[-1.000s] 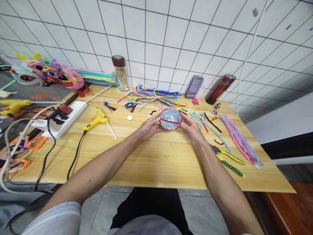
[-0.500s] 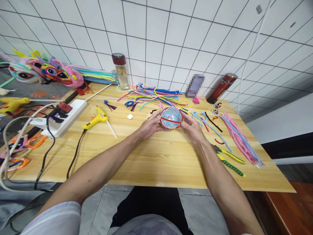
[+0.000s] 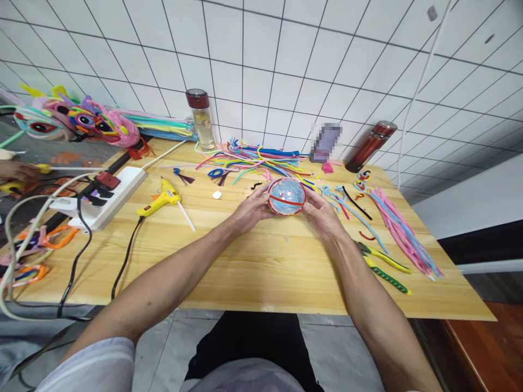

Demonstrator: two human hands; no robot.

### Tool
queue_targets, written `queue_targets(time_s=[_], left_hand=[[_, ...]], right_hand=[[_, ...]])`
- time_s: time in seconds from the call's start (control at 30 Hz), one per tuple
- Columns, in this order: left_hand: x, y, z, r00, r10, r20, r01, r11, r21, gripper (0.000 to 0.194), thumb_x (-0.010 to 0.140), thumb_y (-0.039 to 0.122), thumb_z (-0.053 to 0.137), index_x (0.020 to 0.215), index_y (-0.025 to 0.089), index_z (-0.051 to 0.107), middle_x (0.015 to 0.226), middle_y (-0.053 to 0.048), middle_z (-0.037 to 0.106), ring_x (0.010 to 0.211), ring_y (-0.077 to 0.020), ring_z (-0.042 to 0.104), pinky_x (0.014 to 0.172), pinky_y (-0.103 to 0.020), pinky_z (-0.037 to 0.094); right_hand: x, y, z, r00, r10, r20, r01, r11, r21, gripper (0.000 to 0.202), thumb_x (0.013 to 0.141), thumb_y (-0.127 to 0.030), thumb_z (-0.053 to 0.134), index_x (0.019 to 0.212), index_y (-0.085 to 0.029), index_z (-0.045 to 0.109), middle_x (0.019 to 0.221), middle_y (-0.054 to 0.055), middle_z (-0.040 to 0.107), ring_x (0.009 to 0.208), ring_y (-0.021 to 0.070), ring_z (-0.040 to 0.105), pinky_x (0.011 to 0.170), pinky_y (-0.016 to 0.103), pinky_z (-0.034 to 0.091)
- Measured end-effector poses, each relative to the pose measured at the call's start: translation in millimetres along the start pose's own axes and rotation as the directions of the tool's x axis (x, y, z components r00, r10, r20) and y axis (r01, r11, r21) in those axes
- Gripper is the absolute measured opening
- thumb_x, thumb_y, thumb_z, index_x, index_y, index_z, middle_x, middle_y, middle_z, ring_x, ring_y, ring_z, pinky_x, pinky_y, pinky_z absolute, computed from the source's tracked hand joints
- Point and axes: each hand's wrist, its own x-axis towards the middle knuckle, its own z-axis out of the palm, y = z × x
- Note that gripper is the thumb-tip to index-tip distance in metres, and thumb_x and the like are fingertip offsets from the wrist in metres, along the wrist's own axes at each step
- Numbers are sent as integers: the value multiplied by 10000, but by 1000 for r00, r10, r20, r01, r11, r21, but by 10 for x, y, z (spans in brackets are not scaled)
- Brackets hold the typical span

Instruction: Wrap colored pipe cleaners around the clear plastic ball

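A round, clear shell [image 3: 287,190] with a red rim and a red strip across its middle is held above the wooden table; pale blue shows through it. My left hand [image 3: 253,209] grips its left side, fingers curled against the edge. On the opposite side my right hand [image 3: 322,212] clasps the rim between thumb and fingers. Behind the shell lies a loose pile of coloured pipe cleaners [image 3: 257,158]. Blue, black and red pipe-cleaner pieces [image 3: 355,209] lie right of my right hand. Yellow-green pliers [image 3: 386,267] rest beside my right forearm.
A yellow glue gun [image 3: 163,198] and a white power strip [image 3: 116,193] with trailing cords lie left. Two bottles, one clear [image 3: 203,122] and one red [image 3: 371,144], stand by the wall. Pink and blue pipe cleaners [image 3: 402,231] lie right. Another person's hand [image 3: 20,172] shows far left.
Another person's hand has come into view at the far left, by the second glue gun. My own hands and the shell have stayed nearly still.
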Motion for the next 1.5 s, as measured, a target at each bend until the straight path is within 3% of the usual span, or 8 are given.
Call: queue_targets(time_s=[0.27, 0.37, 0.5, 0.63, 0.87, 1.13, 1.33, 1.5], left_hand=[[-30, 14, 63, 999, 26, 21, -28, 997, 65, 573, 844, 429, 857, 1356, 250, 672, 1243, -91, 746, 961, -204, 734, 939, -431, 620], [-33, 1, 66, 999, 32, -3, -32, 999, 30, 551, 809, 411, 886, 1282, 236, 663, 1215, -76, 739, 964, -194, 725, 959, -461, 620], [-50, 4, 94, 1000, 23, 16, -23, 1000, -3, 595, 813, 438, 874, 1321, 244, 632, 1270, -94, 728, 1047, -231, 729, 991, -530, 613], [-63, 27, 135, 999, 9, 38, -9, 1000, -14, 557, 835, 434, 851, 1312, 231, 648, 1298, -125, 725, 1114, -268, 723, 969, -498, 624], [-77, 64, 197, 999, 17, 43, -17, 1000, -8, 416, 882, 426, 804, 1234, 228, 702, 1342, -129, 705, 1271, -313, 662, 1005, -513, 617], [-65, 34, 139, 1000, -1, 7, 1, 1000, -14, 476, 866, 438, 801, 1283, 241, 684, 1285, -110, 720, 1136, -260, 686, 1038, -513, 593], [-74, 27, 147, 1000, 11, 18, -11, 1000, 14, 529, 868, 452, 771, 1341, 240, 667, 1314, -121, 722, 1141, -271, 691, 981, -488, 625], [-66, 12, 143, 998, 48, -45, -47, 999, 11, 510, 853, 431, 769, 1310, 233, 661, 1334, -120, 721, 1116, -283, 706, 912, -500, 653]], right_hand=[[-15, -36, -34, 996, 84, 42, -87, 993, 74, 688, 661, -523, 999, 1285, -328, 783, 1400, 32, 754, 1270, 306, 699, 1099, 461, 567], [-17, -21, -35, 993, 103, 61, -107, 991, 78, 692, 665, -522, 998, 1292, -320, 783, 1368, 43, 769, 1225, 300, 717, 1068, 453, 581], [-19, 7, -29, 990, 111, 82, -117, 990, 74, 675, 681, -526, 989, 1285, -306, 784, 1343, 55, 779, 1173, 289, 732, 1043, 448, 589], [-25, -1, -8, 991, 111, 78, -119, 988, 98, 625, 698, -496, 982, 1260, -298, 796, 1342, 49, 780, 1091, 256, 749, 1007, 417, 604], [-31, -32, 24, 993, 97, 61, -104, 989, 108, 615, 682, -487, 987, 1236, -294, 802, 1360, 49, 773, 1153, 276, 735, 999, 418, 613], [-55, -66, 77, 994, 98, 56, -103, 992, 76, 613, 701, -504, 972, 1251, -298, 796, 1398, 58, 754, 1243, 303, 710, 1081, 463, 572], [-41, -33, 108, 998, 55, 21, -56, 998, 32, 585, 718, -507, 954, 1239, -297, 790, 1436, 59, 734, 1389, 319, 629, 1207, 489, 473], [-45, 29, 119, 988, -110, -111, 94, 986, -140, 544, 753, -459, 917, 1253, -314, 762, 1355, 61, 756, 1288, 309, 669, 1172, 513, 491]])
